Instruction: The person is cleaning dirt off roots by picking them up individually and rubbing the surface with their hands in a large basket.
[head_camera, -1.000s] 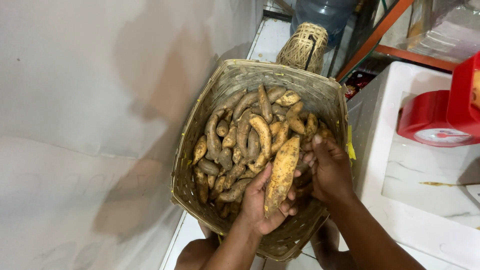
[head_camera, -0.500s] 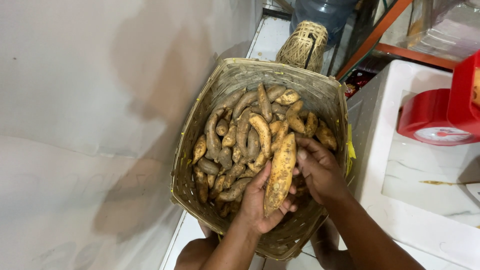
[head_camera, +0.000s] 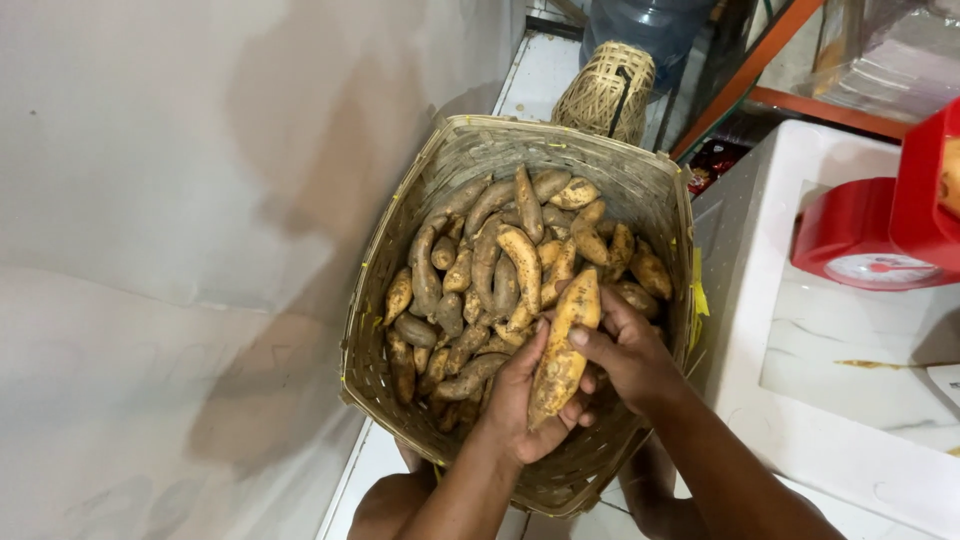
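There is just the one camera, worn on the person's head and tipped steeply down, close over a woven basket (head_camera: 640, 190) that fills the middle of the picture. Both hands come in from six o'clock. A pale wall (head_camera: 180, 200) takes up the nine o'clock side, a white surface (head_camera: 800, 420) the three o'clock side, and tiled floor (head_camera: 540, 75) runs off toward twelve.

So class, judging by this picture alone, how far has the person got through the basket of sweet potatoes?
Done: nothing shows as set aside outside the woven basket. In hand: one large sweet potato, held over the basket by the left hand underneath and the right hand on its side. Left: the pile of sweet potatoes, soil-marked, fills the basket, so most remain.
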